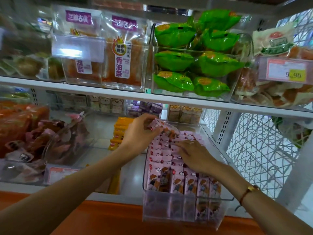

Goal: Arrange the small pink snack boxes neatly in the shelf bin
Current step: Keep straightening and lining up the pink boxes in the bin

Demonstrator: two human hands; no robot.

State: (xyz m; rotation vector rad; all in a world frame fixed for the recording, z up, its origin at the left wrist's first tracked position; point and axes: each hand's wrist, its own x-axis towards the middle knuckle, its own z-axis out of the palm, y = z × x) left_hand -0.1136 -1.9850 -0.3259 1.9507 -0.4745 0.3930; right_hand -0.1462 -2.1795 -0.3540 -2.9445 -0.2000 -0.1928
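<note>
A clear plastic shelf bin [218, 146] on the lower shelf holds several rows of small pink snack boxes [176, 182] standing upright. My left hand [138, 133] grips a few pink boxes [158, 125] at the back of the bin, lifted and tilted above the rows. My right hand [193, 155] lies with fingers spread flat on the tops of the boxes in the middle of the bin, pressing on them. The boxes under both hands are partly hidden.
Left of the bin stand yellow-orange packets [118, 131] and a clear bin of dark pink packs [55, 138]. The white shelf board [118, 95] above carries bins of green bags [194, 63] and orange snack bags [122, 55]. A white wire mesh panel [259, 150] closes the right side.
</note>
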